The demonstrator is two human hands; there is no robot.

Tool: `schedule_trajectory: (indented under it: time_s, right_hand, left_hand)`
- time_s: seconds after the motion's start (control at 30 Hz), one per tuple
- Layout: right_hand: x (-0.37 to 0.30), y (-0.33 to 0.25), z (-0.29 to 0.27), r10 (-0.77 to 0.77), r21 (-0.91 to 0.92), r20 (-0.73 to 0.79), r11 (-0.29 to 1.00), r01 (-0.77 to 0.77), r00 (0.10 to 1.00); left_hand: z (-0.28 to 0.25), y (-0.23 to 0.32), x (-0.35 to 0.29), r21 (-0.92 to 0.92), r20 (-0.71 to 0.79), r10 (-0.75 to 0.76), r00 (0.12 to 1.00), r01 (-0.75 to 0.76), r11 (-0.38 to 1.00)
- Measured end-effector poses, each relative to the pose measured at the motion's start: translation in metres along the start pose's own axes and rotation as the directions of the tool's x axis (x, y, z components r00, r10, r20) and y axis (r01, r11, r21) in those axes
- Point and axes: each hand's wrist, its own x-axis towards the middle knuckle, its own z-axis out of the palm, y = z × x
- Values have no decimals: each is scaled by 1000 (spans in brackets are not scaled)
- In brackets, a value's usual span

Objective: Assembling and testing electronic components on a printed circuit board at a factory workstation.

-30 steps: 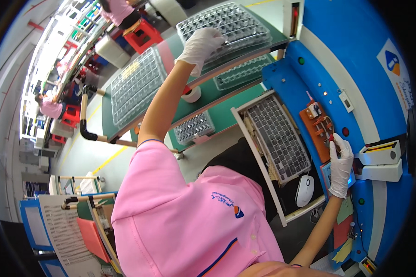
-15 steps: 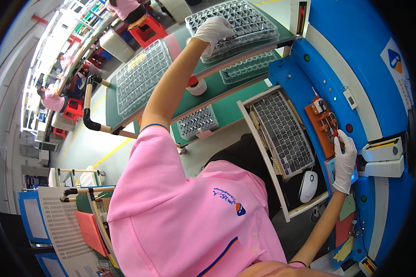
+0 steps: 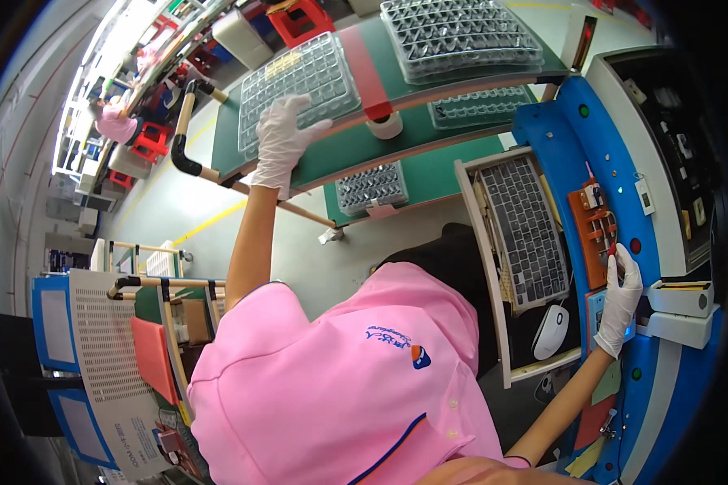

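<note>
My left hand [image 3: 278, 141], in a white glove, hovers at the near edge of a clear plastic blister tray [image 3: 332, 85] on the green shelf. Its thumb stands apart from the fingers, and nothing shows between them. At the right, my gloved right hand [image 3: 620, 293] has its fingertips closed around a small red knob [image 3: 612, 250]. The knob sits at the lower end of an orange-brown fixture [image 3: 578, 222] with metal clamps, fixed to the blue machine. A small blue device with a lit screen [image 3: 595, 307] is partly hidden behind that hand.
Stacked clear trays [image 3: 461, 44] of dark parts stand right of a red strip [image 3: 364, 69]. A tape roll [image 3: 386, 126] hangs below. An open drawer holds a keyboard [image 3: 526, 234] and mouse [image 3: 551, 332]. Another parts tray [image 3: 372, 187] is on the lower shelf. A pink-sleeved person [image 3: 115, 123] sits far left.
My left hand has moved left from the stacked trays of dark parts to the left tray, and its fingers have spread. My right hand stays at the red knob. The view has shifted.
</note>
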Motion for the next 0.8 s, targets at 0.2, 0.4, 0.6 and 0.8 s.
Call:
schedule_trajectory:
  time_s: [0.2, 0.4, 0.6, 0.8]
  right_hand:
    - [-1, 13, 2, 13, 32, 33, 999, -14, 999]
    - [0, 16, 5, 21, 46, 36, 999, -23, 999]
    - [4, 14, 2, 48, 56, 49, 997, -51, 998]
    - [6, 18, 3, 40, 91, 58, 995, -45, 998]
  left_hand:
    - [-34, -24, -46, 5, 340, 53, 939, -58, 998]
    - [-168, 107, -49, -309, 600, 126, 790, 83, 948]
    - [-152, 167, -108, -553, 562, 362, 744, 12, 833]
    - [-62, 116, -167, -340, 396, 369, 841, -239, 909]
